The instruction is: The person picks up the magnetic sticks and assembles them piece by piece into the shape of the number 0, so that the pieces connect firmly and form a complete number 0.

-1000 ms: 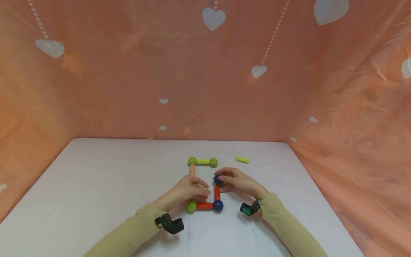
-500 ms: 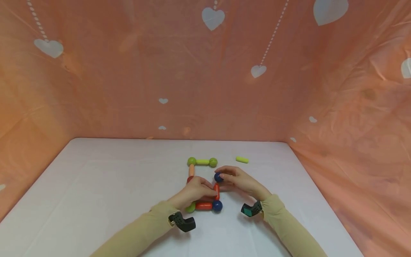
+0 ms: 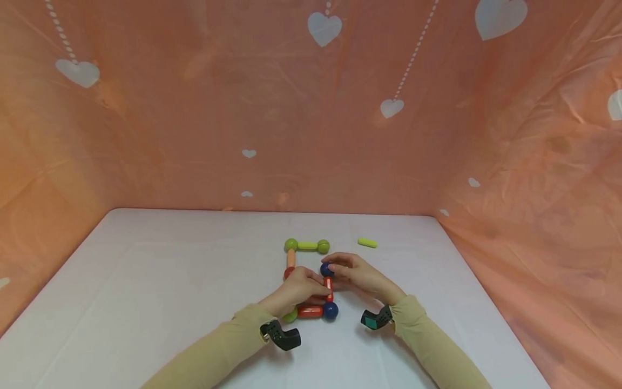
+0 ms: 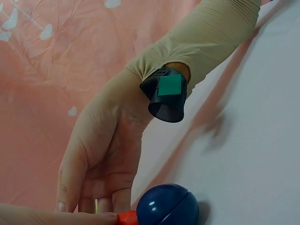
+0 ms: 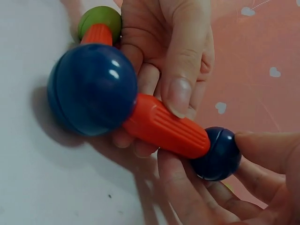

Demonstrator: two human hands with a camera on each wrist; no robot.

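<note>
My left hand pinches a red magnetic rod between thumb and fingers. That rod joins two blue balls. At its far end, my right hand holds the smaller-looking blue ball between thumb and fingers, one finger lying along the rod. The near blue ball meets another red rod, which runs left to a green ball partly covered by my left hand. Behind that hand, a red ball touches a peach rod leading to a green ball.
From the far left green ball, a light green rod extends to another green ball. A loose light green rod lies to its right on the white table. A heart-patterned orange cloth surrounds the back and sides.
My left hand has moved right and taken hold of the red rod between the blue balls, uncovering the red ball. My right hand stays on the far blue ball, shifting only slightly.
</note>
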